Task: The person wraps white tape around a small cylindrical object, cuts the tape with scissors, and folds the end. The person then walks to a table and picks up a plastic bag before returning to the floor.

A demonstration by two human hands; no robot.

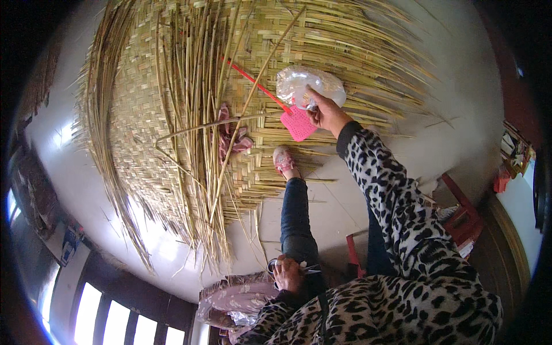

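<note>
My right hand (326,112) reaches out in a leopard-print sleeve, its fingers pinching the lower edge of a clear plastic bag (310,85) that lies on a woven bamboo mat (132,115). Right beside that hand lies a pink fly swatter (297,122) with a red handle, its head touching the bag. My left hand (287,275) rests on my knee and grips a pair of scissors (308,268). My foot in a pink shoe (283,158) stands on the mat's edge.
A bundle of loose bamboo strips (195,115) lies across the mat, with a pink cloth (231,135) among them. A red stool (460,215) stands at my right. A pink patterned bundle (236,299) sits by my left hand. Windows (109,316) are at the lower left.
</note>
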